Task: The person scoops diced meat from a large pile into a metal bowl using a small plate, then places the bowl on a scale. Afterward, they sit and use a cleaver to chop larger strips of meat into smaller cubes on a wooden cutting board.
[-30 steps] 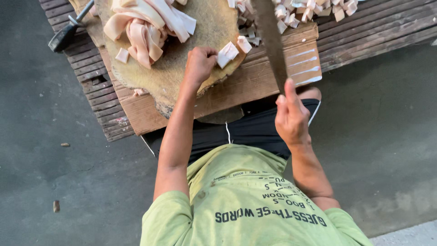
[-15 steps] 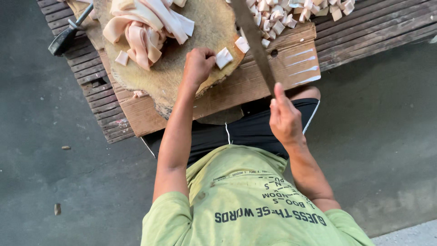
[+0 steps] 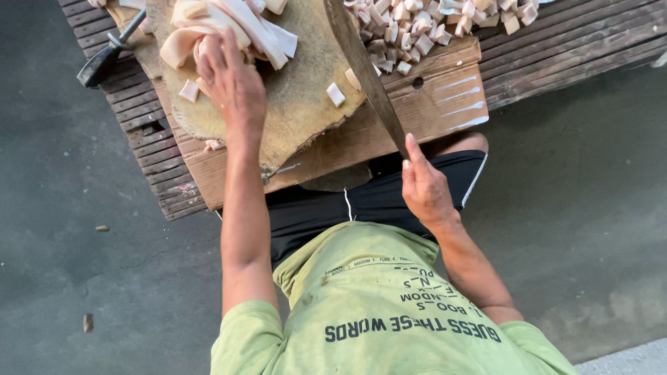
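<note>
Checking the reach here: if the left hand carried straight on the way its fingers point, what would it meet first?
The left hand already rests at the pile of pale meat strips on the round wooden block; going on, it would likely push deeper into those strips first.

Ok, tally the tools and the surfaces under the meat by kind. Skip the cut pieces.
Knife, gripped in the right hand: 1
Black-handled tool: 1
Round chopping block: 1
Brown board under the block: 1
Slatted platform: 1
Total: 5
</note>
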